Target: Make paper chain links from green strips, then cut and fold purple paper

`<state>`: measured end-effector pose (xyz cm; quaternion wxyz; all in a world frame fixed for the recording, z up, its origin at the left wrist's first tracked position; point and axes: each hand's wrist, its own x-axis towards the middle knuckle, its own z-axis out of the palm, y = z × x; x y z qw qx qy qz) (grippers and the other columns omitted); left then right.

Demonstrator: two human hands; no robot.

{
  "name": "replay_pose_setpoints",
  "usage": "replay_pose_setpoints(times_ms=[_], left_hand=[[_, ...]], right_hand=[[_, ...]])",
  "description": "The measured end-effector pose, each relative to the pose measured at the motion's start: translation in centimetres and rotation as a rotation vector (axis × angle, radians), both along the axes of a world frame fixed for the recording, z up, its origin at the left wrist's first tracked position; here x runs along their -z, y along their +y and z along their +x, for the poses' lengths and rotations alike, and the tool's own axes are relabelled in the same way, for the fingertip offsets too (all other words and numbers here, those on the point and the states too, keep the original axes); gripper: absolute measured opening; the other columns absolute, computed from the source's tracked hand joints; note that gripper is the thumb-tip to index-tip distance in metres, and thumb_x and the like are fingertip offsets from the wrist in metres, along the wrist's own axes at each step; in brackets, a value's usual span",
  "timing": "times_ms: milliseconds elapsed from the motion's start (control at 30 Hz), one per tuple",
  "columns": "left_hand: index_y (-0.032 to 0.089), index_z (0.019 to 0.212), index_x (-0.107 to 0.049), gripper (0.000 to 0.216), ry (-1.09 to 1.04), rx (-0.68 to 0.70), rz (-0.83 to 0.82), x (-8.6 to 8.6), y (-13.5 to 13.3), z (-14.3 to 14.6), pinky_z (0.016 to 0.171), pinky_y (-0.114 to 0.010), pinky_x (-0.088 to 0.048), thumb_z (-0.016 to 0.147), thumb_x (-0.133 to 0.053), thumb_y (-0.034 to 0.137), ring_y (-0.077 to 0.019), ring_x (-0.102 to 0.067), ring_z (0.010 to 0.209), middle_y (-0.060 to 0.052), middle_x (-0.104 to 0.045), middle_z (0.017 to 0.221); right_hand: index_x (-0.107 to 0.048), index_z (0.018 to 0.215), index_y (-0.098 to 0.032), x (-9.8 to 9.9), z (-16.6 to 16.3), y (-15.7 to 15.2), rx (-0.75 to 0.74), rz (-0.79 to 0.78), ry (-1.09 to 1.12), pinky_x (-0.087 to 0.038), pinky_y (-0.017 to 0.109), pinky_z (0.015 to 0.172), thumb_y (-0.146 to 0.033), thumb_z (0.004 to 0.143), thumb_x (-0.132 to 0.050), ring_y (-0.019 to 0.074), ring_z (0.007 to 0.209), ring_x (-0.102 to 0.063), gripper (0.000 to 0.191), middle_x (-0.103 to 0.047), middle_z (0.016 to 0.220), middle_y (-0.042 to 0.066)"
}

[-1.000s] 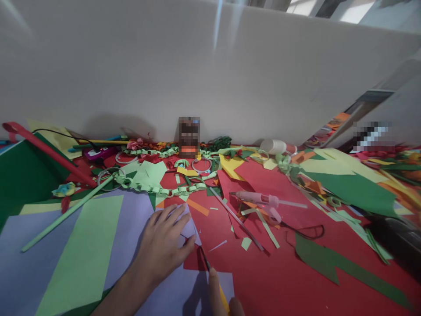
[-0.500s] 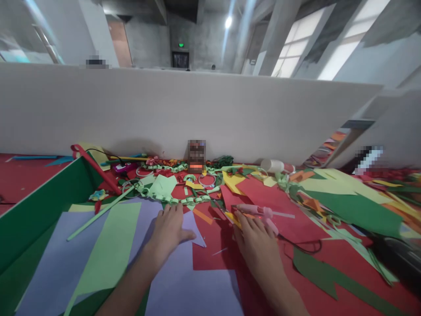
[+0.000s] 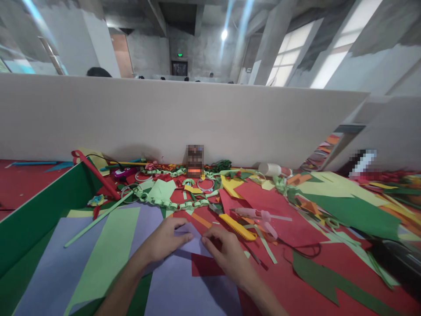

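A small folded-looking piece of purple paper [image 3: 194, 239] is between my two hands, just above larger purple sheets. My left hand [image 3: 166, 239] pinches its left side between thumb and fingers. At its right edge, my right hand [image 3: 225, 250] has thumb and index finger closed on the paper. Right of that hand lies a yellow utility knife [image 3: 238, 227] with its blade end toward the back. Beyond it rests a pink hot glue gun [image 3: 251, 213], its dark cord trailing right. A large purple sheet [image 3: 194, 292] lies under my hands.
Light green paper chain [image 3: 189, 205] runs behind my hands. A green box wall [image 3: 42, 206] stands at left, with a light green paper stick [image 3: 98, 221] near it. Red sheets, green scraps [image 3: 315, 274] and a white cup [image 3: 269, 170] spread rightward. A white partition [image 3: 177, 118] closes the back.
My right hand has left the yellow utility knife beside the glue gun and moved left to the purple paper. My left hand has lifted the small piece's edge.
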<state>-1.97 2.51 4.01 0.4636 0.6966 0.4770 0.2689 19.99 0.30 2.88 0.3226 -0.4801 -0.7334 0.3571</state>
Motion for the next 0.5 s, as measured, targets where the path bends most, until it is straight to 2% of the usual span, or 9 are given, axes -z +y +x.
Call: replay_pose_setpoints(times_ms=[167, 367, 433, 500], left_hand=[[0.018, 0.075, -0.062, 0.018, -0.039, 0.018, -0.077, 1.0, -0.3, -0.3, 0.065, -0.026, -0.036, 0.085, -0.064, 0.034, -0.0152, -0.048, 0.072, 0.003, -0.055, 0.074], [0.017, 0.079, -0.063, 0.020, -0.067, 0.014, -0.094, 0.7, -0.4, -0.2, 0.067, -0.026, -0.037, 0.086, -0.063, 0.036, -0.0160, -0.048, 0.074, 0.002, -0.057, 0.078], [0.018, 0.077, -0.061, 0.022, -0.065, 0.010, -0.080, 0.7, -0.5, -0.1, 0.068, -0.026, -0.037, 0.087, -0.063, 0.037, -0.0159, -0.047, 0.075, 0.002, -0.056, 0.078], [0.019, 0.074, -0.056, 0.026, -0.058, 0.009, -0.065, 0.7, -0.6, -0.1, 0.068, -0.026, -0.035, 0.088, -0.063, 0.040, -0.0152, -0.044, 0.074, 0.003, -0.051, 0.076]], right_hand=[[-0.066, 0.073, -0.020, 0.3, 0.6, -0.1, -0.026, -0.061, 0.008, -0.040, 0.028, 0.060, -0.034, 0.098, -0.056, 0.0160, 0.064, -0.055, 0.030, -0.065, 0.071, 0.001], [-0.068, 0.076, -0.020, 0.4, 1.5, 0.0, 0.044, -0.037, 0.013, -0.042, 0.028, 0.058, -0.043, 0.101, -0.052, 0.0168, 0.062, -0.055, 0.038, -0.063, 0.067, 0.001], [-0.074, 0.088, -0.020, 0.7, 1.7, 0.1, 0.092, 0.004, 0.014, -0.048, 0.031, 0.066, -0.039, 0.103, -0.048, 0.0199, 0.071, -0.062, 0.035, -0.069, 0.078, 0.004], [-0.076, 0.108, -0.020, 1.0, 1.8, 0.2, 0.159, 0.100, 0.006, -0.053, 0.038, 0.085, -0.033, 0.103, -0.047, 0.0245, 0.094, -0.067, 0.033, -0.074, 0.103, 0.010]])
